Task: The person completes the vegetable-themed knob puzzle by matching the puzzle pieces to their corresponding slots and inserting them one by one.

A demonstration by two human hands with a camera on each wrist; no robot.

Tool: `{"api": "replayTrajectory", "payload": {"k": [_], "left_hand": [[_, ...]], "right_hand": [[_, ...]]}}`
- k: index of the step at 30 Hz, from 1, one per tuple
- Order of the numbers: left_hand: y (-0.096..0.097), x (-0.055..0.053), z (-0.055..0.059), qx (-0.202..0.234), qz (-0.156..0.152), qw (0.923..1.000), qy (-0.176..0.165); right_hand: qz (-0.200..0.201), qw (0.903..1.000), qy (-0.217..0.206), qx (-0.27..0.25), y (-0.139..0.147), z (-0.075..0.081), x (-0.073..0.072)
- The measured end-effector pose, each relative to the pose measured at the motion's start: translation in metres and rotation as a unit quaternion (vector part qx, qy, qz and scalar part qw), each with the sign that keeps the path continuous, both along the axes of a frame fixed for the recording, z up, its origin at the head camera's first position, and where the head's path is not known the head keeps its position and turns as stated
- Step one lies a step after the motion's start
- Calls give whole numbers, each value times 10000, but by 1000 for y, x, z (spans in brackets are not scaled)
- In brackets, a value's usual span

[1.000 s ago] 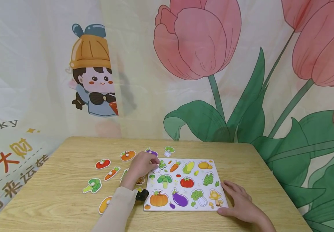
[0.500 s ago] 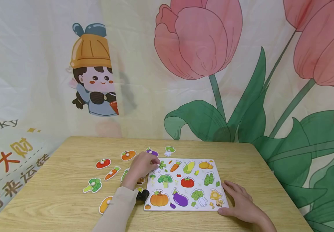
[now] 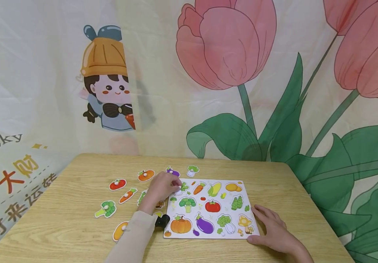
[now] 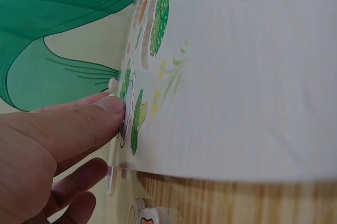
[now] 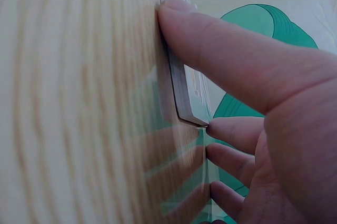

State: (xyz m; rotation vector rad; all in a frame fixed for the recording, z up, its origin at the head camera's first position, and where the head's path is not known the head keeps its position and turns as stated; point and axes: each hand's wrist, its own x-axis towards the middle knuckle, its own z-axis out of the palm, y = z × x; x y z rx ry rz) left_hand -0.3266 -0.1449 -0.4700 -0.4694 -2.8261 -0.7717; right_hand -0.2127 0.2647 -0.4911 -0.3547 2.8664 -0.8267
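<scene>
A white puzzle board [image 3: 226,204] printed with vegetables lies on the table. At its far left corner my left hand [image 3: 162,188] pinches a leafy green-and-white vegetable puzzle piece [image 3: 184,187] between thumb and forefinger, partly hidden by the fingers. The left wrist view has the thumb [image 4: 108,111] right at this piece, close over its place on the board. My right hand [image 3: 272,230] rests at the near right corner, its thumb [image 5: 181,21] along the front edge and its loosely extended fingers [image 5: 231,134] beside the right edge.
Left of the board lie loose knobbed pieces: tomato [image 3: 117,184], pumpkin [image 3: 146,175], carrot [image 3: 128,195], broccoli [image 3: 106,209] and an orange-yellow one [image 3: 121,231]. An eggplant piece [image 3: 173,171] and a bok choy piece [image 3: 193,170] lie behind it. Several more are partly under my left arm.
The head view has drifted slightly. Both hands keep their places, the left still pinching the leafy piece at the board's far left corner.
</scene>
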Motion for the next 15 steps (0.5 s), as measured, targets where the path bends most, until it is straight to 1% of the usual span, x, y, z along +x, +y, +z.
{"api": "replayTrajectory", "payload": {"k": [9, 12, 15], "left_hand": [[-1, -1, 0, -8, 9, 10000, -24], [-1, 0, 2, -14, 8, 10000, -42], [-1, 1, 7, -19, 22, 10000, -32]], "right_hand": [[-12, 10000, -27, -16, -1, 2, 1], [-15, 10000, -16, 1, -1, 0, 1], [-7, 10000, -3, 2, -1, 0, 0]]}}
